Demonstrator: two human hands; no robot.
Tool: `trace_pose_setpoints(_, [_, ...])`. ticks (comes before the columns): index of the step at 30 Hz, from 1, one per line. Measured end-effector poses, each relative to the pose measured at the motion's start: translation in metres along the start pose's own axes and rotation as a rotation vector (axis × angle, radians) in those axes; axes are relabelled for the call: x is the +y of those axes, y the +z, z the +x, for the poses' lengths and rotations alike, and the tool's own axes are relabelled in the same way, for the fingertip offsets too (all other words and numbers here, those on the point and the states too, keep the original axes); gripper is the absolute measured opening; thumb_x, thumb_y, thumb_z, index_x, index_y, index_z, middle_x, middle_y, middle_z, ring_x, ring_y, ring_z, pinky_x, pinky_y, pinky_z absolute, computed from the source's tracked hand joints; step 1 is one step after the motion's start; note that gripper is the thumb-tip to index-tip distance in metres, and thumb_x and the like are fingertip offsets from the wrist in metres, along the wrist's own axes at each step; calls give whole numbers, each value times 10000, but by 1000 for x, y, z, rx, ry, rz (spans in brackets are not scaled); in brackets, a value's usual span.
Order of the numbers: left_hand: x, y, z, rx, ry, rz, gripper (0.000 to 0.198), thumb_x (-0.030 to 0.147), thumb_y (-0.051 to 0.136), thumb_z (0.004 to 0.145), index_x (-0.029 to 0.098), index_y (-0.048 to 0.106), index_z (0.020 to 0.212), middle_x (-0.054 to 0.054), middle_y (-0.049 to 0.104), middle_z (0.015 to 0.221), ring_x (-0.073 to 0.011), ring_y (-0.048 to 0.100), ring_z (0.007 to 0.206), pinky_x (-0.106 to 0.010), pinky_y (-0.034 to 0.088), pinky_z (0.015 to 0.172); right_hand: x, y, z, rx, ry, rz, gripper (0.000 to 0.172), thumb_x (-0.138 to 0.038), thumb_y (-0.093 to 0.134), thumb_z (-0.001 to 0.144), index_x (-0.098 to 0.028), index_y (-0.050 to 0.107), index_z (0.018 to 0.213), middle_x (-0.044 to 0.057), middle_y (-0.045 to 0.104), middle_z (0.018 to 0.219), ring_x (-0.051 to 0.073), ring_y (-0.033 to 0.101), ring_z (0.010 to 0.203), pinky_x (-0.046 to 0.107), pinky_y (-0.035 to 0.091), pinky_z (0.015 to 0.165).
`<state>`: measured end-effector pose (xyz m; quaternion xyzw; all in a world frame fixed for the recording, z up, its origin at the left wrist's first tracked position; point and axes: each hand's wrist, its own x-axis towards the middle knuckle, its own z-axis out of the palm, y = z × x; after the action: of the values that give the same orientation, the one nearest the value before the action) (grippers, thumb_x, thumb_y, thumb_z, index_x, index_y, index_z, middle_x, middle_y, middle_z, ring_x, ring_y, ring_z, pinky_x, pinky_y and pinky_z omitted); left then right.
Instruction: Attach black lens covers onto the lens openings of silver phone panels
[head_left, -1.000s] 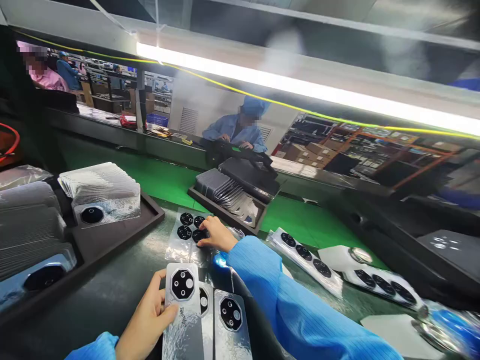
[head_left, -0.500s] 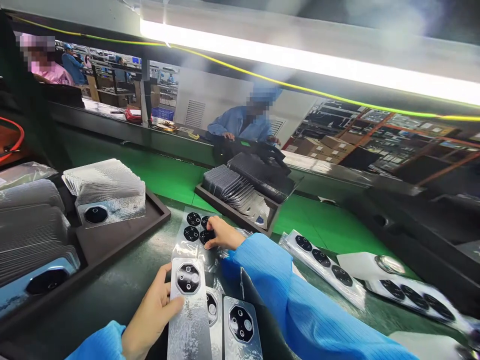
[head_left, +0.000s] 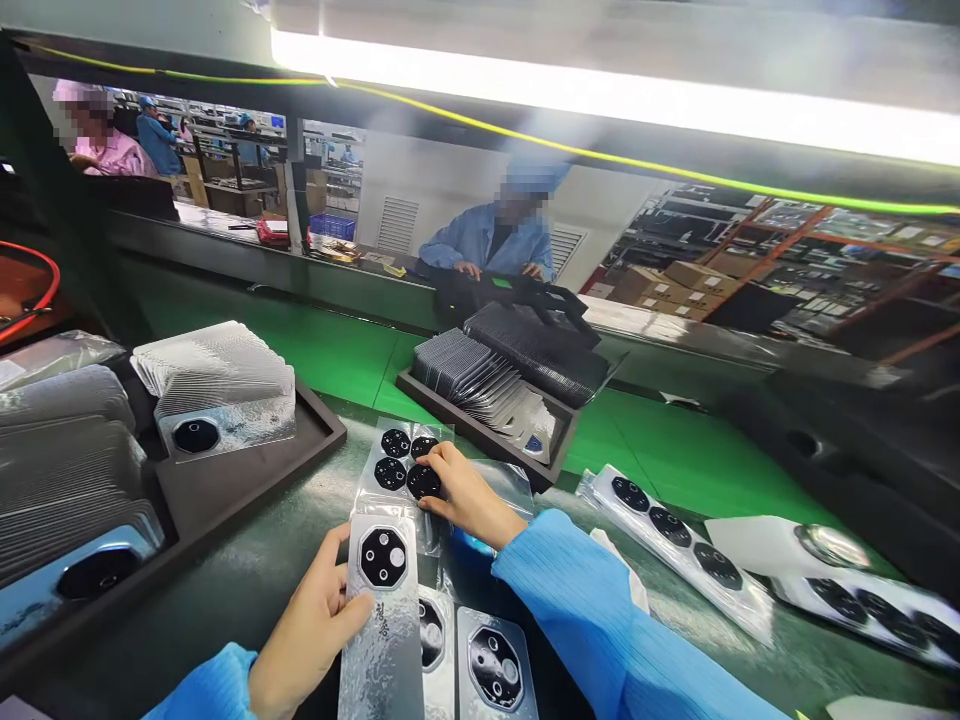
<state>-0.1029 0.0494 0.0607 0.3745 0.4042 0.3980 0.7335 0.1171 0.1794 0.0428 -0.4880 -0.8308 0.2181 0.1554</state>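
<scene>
My left hand [head_left: 322,610] grips the edge of a silvery phone back panel [head_left: 382,640] with a black octagonal camera piece near its top. Beyond the panel, my right hand [head_left: 469,490] has its thumb and fingers around the edge of a black octagonal piece [head_left: 424,482] on a clear sheet [head_left: 371,490]. Other black pieces [head_left: 390,473] sit on that sheet, left of my fingers. Two more silvery panels, each with a black camera piece, lie right of the held one; the outer panel [head_left: 498,665] shows more fully.
Fanned panels stand in a dark tray [head_left: 326,430] at left and a smaller tray [head_left: 551,475] beyond my hands. Bagged camera pieces [head_left: 671,535] and a white bottle [head_left: 772,540] lie at right. A person in blue [head_left: 487,240] sits across the bench.
The view has shifted slightly. My right hand has drawn back a little toward the right, its fingers still at the black piece. My left hand keeps hold of the panel.
</scene>
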Motion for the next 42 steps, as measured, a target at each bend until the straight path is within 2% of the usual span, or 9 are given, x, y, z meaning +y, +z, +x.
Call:
trace_pose_setpoints(7, [-2,-1,3,-2,24,19,807,330,685,846,242,168,1458,-85,662,1086,-227,660,938,-278,457,724,-2,-9,-4,-37,-87,-59,478,-135,718,755,-191,549,1198,103,506,1137,276,560,1037,468,487,940])
trace_pose_setpoints(12, [1,0,2,7,-4,12,775,296,669,850,239,181,1450,-84,663,1075,-231,666,930,-290,470,720,-2,-14,-8,-9,-107,-60,443,-175,721,768,-241,573,1180,103,521,1209,299,522,1114,480,487,918])
trace_pose_setpoints(17, [12,7,5,-19,-30,-2,710,288,688,825,227,278,1402,-67,688,1010,-230,684,875,-329,496,770,6,-19,-7,52,-62,37,418,-299,705,792,-242,579,1187,68,540,1099,228,582,951,399,518,843])
trace_pose_setpoints(23, [27,23,39,-63,85,81,654,260,658,820,205,327,1382,-64,695,1015,-224,671,903,-329,473,808,22,-40,-22,178,44,117,392,-352,599,822,-195,562,1179,46,539,951,176,572,736,341,529,681])
trace_pose_setpoints(25, [31,29,55,-80,125,114,621,257,641,822,206,348,1367,-62,693,1037,-224,665,925,-326,462,815,25,-48,-35,220,98,158,363,-374,585,820,-185,580,1130,40,554,917,161,555,673,345,524,676])
trace_pose_setpoints(28, [35,37,77,-112,131,124,560,263,624,826,204,384,1329,-56,701,1038,-220,664,939,-324,447,836,29,-54,-59,280,201,307,350,-430,608,802,-206,608,1070,45,596,939,177,570,715,355,518,718])
trace_pose_setpoints(34, [28,39,101,-131,47,68,612,320,666,804,205,381,1333,-31,730,924,-197,679,808,-290,452,765,47,-32,-91,396,349,666,451,-491,664,762,-227,600,1122,91,628,1086,259,602,978,371,525,795])
trace_pose_setpoints(37, [24,37,105,-128,30,55,644,300,678,788,210,377,1350,-19,733,903,-173,673,735,-266,443,726,57,-14,-97,440,364,708,452,-508,654,782,-256,596,1153,83,621,1117,258,610,979,364,531,790])
trace_pose_setpoints(42, [24,37,105,-96,-30,44,681,328,711,765,209,395,1356,-33,733,916,-197,683,781,-260,442,721,64,3,-99,541,331,668,438,-523,614,816,-265,606,1170,66,599,1124,216,610,882,334,528,744])
